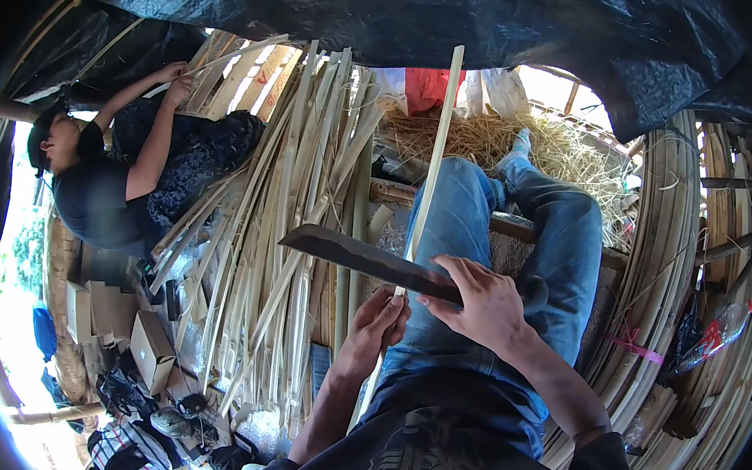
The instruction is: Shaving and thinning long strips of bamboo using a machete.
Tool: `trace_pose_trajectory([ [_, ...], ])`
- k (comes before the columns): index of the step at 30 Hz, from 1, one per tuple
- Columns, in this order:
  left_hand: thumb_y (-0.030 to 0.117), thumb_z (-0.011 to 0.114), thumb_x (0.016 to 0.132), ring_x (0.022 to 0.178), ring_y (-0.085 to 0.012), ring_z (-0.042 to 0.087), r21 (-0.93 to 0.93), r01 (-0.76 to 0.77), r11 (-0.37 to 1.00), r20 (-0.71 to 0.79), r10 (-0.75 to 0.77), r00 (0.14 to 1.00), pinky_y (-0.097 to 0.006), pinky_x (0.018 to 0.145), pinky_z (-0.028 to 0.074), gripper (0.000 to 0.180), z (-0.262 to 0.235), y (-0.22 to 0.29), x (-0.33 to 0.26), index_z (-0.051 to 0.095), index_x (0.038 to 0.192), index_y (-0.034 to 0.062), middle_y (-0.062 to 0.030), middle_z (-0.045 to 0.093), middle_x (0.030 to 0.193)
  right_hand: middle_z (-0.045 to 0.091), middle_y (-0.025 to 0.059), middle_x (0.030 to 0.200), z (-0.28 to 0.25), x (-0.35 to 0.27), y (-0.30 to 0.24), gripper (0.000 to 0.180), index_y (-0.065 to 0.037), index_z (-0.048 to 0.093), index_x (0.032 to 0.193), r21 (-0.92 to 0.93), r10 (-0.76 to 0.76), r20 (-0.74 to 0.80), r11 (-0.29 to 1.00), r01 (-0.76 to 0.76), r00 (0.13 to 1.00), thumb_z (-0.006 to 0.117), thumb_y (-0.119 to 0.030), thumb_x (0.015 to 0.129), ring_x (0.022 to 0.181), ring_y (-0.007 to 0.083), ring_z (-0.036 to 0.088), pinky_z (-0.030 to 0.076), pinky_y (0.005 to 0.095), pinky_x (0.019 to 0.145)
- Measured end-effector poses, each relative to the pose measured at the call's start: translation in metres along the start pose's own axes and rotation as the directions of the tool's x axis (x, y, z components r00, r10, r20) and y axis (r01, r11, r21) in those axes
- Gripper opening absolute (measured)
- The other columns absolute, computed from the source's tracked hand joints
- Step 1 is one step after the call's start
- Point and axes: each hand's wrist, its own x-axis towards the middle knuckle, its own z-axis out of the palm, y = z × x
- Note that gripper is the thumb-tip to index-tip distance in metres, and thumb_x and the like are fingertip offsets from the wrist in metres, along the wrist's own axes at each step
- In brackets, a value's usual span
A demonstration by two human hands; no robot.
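My left hand (pixel 375 328) is closed round a long pale bamboo strip (pixel 438 152). The strip runs from beside my waist, up over my jeans and away from me to near the dark sheeting. In my right hand (pixel 486 301) is a machete (pixel 339 252) with a dark blade, its tip toward the left. The blade lies across the strip just beyond my left fingers. Some right fingers stretch along the blade's base, and the hand hides most of the handle.
Many split bamboo strips (pixel 300 194) lie to my left. Beyond them another person (pixel 102 178) holds a strip. Bundled strips (pixel 660 222) tied with a pink band stand on my right. Straw (pixel 567 162) lies past my feet; cardboard boxes (pixel 152 354) and bags are at lower left. Black sheeting (pixel 411 12) hangs overhead.
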Motion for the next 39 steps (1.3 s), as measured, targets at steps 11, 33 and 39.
trace_pose_trajectory([
  [11,0.032,0.054,0.107,0.05,-0.0027,0.031,0.01,0.06,0.998,0.113,-0.061,0.992,-0.022,0.045,0.024,0.021,0.001,-0.007,0.005,0.053,0.107,0.0108,0.0052,0.041,0.066,0.062,0.005,0.063,0.012,-0.005,0.022,0.053,-0.006,0.057,0.088,-0.184,-0.047,0.032,0.982,0.052,0.998,0.071,-0.057,0.086,0.059,0.0248,0.068,0.054,0.0375,0.054],
  [33,0.03,0.056,0.106,0.054,-0.0012,0.03,-0.01,0.123,0.992,0.185,-0.119,0.975,-0.02,0.046,0.023,0.02,0.01,-0.003,-0.003,0.055,0.105,0.0101,0.0054,0.042,0.068,0.061,0.0032,0.064,0.001,-0.017,0.034,0.054,-0.008,0.061,0.083,-0.236,-0.095,-0.055,0.969,0.08,0.994,0.074,-0.06,0.08,0.06,0.0211,0.068,0.053,0.0332,0.056],
  [39,0.029,0.054,0.106,0.053,-0.0018,0.03,-0.006,0.13,0.992,0.19,-0.126,0.974,-0.02,0.046,0.024,0.019,0.015,-0.001,-0.002,0.055,0.106,0.0092,0.0047,0.041,0.069,0.057,0.0021,0.058,-0.006,-0.016,0.043,0.056,-0.01,0.056,0.076,-0.276,-0.106,-0.123,0.959,0.069,0.987,0.071,-0.064,0.083,0.054,0.0196,0.065,0.052,0.0322,0.052],
])
